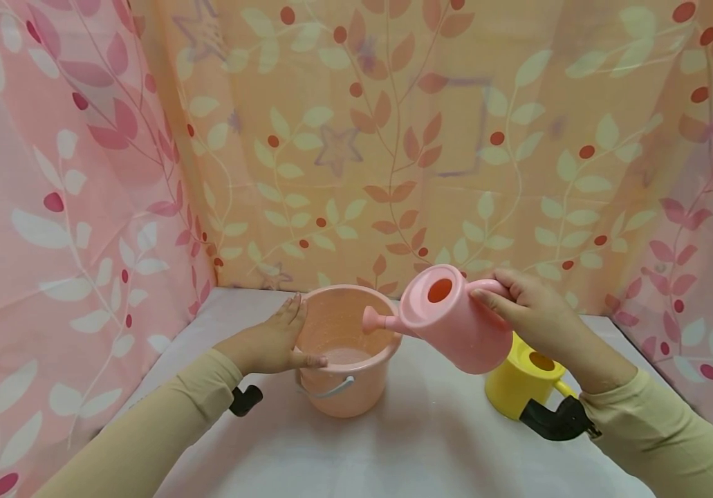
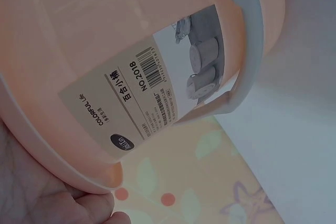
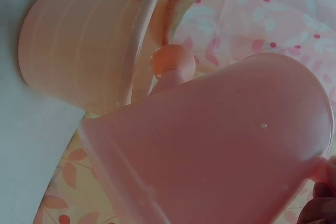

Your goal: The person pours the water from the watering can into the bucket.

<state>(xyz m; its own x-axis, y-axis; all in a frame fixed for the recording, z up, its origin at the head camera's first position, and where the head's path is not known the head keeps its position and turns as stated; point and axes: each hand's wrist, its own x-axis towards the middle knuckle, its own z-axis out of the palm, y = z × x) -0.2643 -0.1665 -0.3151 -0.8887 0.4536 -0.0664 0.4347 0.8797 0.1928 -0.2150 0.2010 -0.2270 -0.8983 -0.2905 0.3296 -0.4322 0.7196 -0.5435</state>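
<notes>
A peach plastic bucket (image 1: pixel 346 394) stands upright with its pale handle (image 1: pixel 331 391) hanging at the front. My left hand (image 1: pixel 269 339) rests on its left rim, fingers and thumb spread along the edge. In the left wrist view, the bucket's side carries a printed label (image 2: pixel 131 82). My right hand (image 1: pixel 527 304) grips the handle of a pink watering can (image 1: pixel 456 332) and holds it raised, tilted towards the bucket. The can's spout head (image 1: pixel 371 320) is over the bucket's opening, inside the right rim. Whether water is flowing is too unclear to tell.
A yellow watering can (image 1: pixel 521 380) stands on the white table surface (image 1: pixel 431 449), below and behind my right forearm. Leaf-patterned cloth (image 1: pixel 356 138) hangs at the back and both sides. Dark wrist mounts (image 1: pixel 555 418) stick out below my sleeves.
</notes>
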